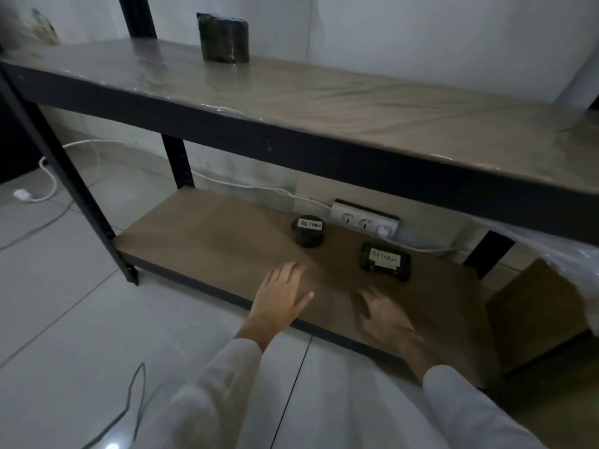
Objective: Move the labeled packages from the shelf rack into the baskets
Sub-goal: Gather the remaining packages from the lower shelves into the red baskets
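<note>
Two dark packages with white RETURN labels lie on the bottom shelf of the rack: a round one towards the back and a flat rectangular one to its right. A third dark wrapped package stands upright on the upper shelf, its label not visible. My left hand hovers open over the bottom shelf's front, below and left of the round package. My right hand, blurred, is open just in front of the rectangular package. Neither hand touches a package. No basket is in view.
A white power strip with a cable sits at the back of the bottom shelf. A cardboard box stands on the floor at the right. Cables run over the tiled floor at the left. Dark rack posts stand at the left.
</note>
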